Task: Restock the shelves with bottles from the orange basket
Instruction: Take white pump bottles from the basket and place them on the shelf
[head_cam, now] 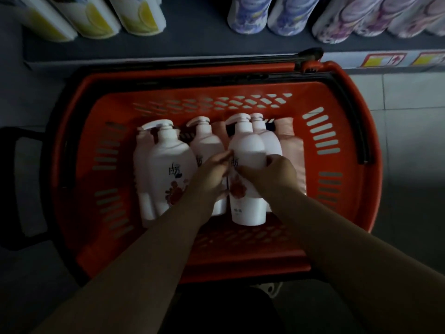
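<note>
Head view: right hand (274, 173) fingers curl over the right flank of the top pump bottle (245, 145); left hand (210, 175) fingers sit against its left flank, grip unclear. Bottle lies in orange basket (349, 112), long axis pump-end toward shelf (168, 50).

Light: dim, brightest on the white bottles (245, 145) just beyond the fingers (221, 159).
Edges: dark vignette, wide-angle bending.
Focus: soft throughout.

Unreadable black characters (234, 163) on white pump bottle (245, 145)
</note>
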